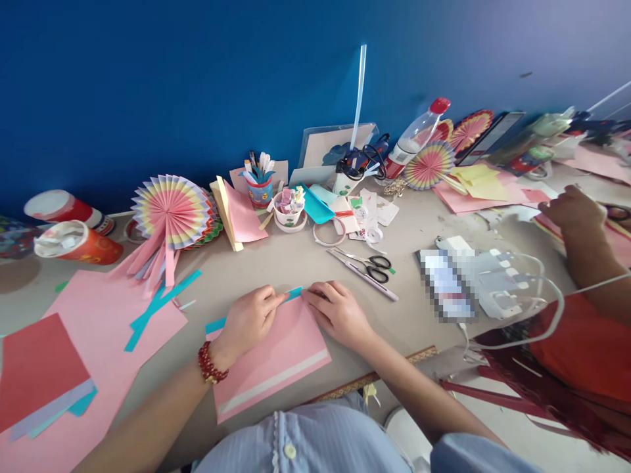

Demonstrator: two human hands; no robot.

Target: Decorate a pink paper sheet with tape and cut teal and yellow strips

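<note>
A pink paper sheet (pixel 276 358) lies on the table in front of me, with a teal strip (pixel 294 293) along its far edge. My left hand (pixel 249 318) pinches the far edge of the sheet at the strip; a red bead bracelet is on its wrist. My right hand (pixel 335 312) presses down on the sheet's far right corner with its fingers curled, next to the strip's end.
Scissors (pixel 372 266) and a pen lie behind my right hand. Loose teal strips (pixel 160 305) rest on a large pink sheet (pixel 93 322) at left. Folded rainbow paper fans (pixel 170 210), cups, tape rolls and a bottle (pixel 417 138) line the blue wall. Another person's arm (pixel 584 240) reaches in at right.
</note>
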